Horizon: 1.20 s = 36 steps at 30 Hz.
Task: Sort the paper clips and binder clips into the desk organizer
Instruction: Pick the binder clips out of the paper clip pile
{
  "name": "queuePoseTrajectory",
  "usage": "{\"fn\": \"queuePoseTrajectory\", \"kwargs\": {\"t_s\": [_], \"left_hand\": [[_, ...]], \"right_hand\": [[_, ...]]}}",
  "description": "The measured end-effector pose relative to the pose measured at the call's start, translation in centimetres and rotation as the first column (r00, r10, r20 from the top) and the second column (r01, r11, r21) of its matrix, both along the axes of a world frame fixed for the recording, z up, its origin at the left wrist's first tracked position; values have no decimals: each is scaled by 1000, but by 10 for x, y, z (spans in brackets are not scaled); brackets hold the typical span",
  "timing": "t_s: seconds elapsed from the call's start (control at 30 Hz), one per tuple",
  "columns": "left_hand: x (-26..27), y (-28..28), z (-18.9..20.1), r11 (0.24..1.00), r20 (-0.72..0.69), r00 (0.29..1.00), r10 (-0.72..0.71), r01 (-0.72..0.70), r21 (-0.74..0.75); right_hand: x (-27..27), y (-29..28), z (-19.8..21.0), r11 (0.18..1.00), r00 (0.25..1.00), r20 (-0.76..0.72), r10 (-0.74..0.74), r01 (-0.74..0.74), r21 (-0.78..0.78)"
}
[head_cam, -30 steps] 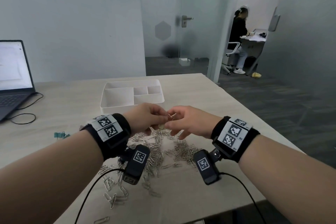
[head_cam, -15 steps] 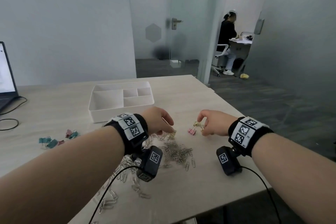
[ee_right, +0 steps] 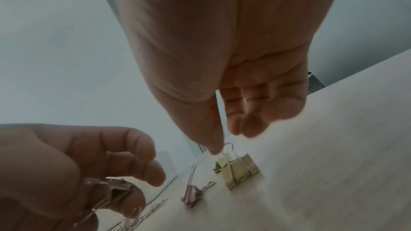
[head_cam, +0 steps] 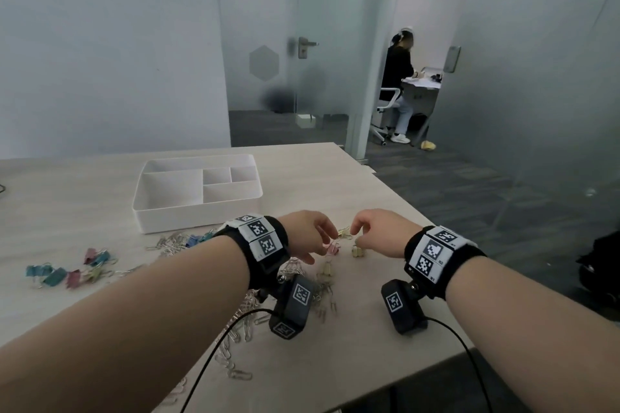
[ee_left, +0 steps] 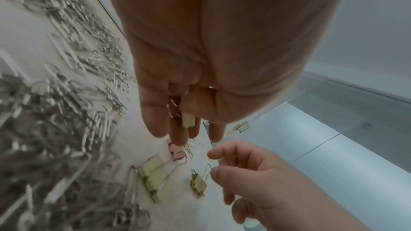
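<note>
A yellow binder clip (ee_left: pixel 188 120) is held in the left hand (head_cam: pixel 310 235). Just right of it, the wire handle of another yellow clip (ee_right: pixel 241 169) is pinched by the right hand (head_cam: pixel 377 231), near side of the white organizer (head_cam: pixel 198 208).

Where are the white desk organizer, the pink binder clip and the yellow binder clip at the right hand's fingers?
white desk organizer (head_cam: pixel 174 214): head view, near front wall.
pink binder clip (ee_right: pixel 191 194): right wrist view, pink body.
yellow binder clip (ee_right: pixel 241 169): right wrist view, yellow body, on the table.

head view looks down; wrist views, close, share the table (head_cam: pixel 352 184).
</note>
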<state>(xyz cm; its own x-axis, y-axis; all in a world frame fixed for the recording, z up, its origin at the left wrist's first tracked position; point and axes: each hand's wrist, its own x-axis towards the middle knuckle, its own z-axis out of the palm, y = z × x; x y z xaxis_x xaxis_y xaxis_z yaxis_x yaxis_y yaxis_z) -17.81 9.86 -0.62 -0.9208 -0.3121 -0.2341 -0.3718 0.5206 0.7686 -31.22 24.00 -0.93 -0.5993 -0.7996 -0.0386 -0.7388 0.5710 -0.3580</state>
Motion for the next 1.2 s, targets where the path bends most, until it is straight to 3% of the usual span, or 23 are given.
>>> {"fn": "queuePoseTrajectory", "kwargs": {"t_s": [0.1, 0.17, 0.37, 0.53, 0.67, 0.83, 1.03, 1.2], "left_hand": [[6, -8, -1, 995, -39, 996, 75, -72, 71], [8, -12, -2, 989, -66, 989, 132, -127, 76], [19, -30, -3, 968, -107, 975, 193, -207, -143], [16, -23, -5, 982, -55, 983, 175, -178, -65], [10, -8, -9, 995, -4, 995, 96, -96, 34], [24, -19, -1, 989, -74, 991, 115, -107, 99], [83, -97, 29, 932, -180, 923, 341, -356, -62], [133, -148, 26, 847, -116, 902, 415, -430, -313]], "right_hand": [[14, -2, 9, 993, 997, 16, 73, -71, -94], [28, -6, 11, 987, 986, 68, 151, -147, -61], [43, -21, 6, 959, 962, 88, 260, -268, 94], [27, -13, 11, 990, 982, 130, 138, -141, 15], [17, -3, 10, 992, 992, 97, 86, -94, 79], [16, -3, 8, 1000, 996, 84, 15, -14, -16], [37, -36, 22, 985, 976, 200, 84, -51, -164], [68, -89, 37, 973, 956, 197, 217, -195, -126]]}}
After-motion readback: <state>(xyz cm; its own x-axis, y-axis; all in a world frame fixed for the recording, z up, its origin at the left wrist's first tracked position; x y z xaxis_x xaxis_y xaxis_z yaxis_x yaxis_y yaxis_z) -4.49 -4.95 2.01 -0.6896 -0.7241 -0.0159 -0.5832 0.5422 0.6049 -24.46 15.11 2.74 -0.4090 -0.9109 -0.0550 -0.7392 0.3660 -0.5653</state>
